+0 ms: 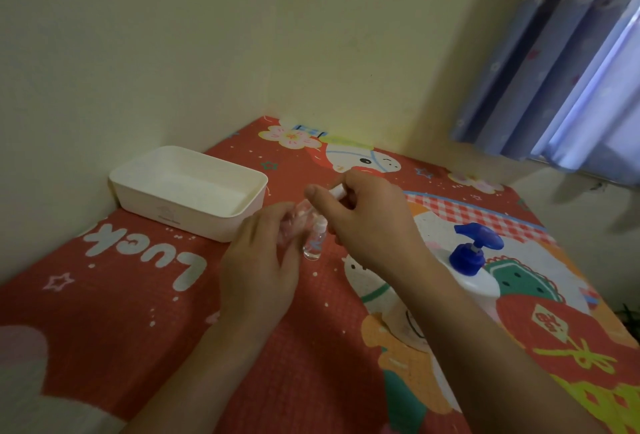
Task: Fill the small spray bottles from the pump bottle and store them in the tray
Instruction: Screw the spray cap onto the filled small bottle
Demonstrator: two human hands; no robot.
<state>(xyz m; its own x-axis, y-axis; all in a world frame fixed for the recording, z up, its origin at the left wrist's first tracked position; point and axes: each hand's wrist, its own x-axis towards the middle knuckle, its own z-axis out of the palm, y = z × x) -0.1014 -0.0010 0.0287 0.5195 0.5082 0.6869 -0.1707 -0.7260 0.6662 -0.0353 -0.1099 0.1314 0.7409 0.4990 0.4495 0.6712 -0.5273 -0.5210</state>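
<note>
My left hand (263,260) grips a small clear spray bottle (293,222), tilted, above the red printed cloth. My right hand (367,222) holds a small white cap or spray top (337,191) between thumb and fingers, just above that bottle. A second small clear spray bottle (314,241) with a white top stands upright on the cloth between my hands. The white pump bottle (479,281) with a blue pump head stands to the right, partly hidden by my right forearm. The white tray (138,191) sits at the back left by the wall, with nothing visible in it.
The red cartoon cloth (121,295) covers the table, which stands in a corner between two cream walls. A blue patterned curtain (571,69) hangs at the upper right. The table's right edge runs close behind the pump bottle.
</note>
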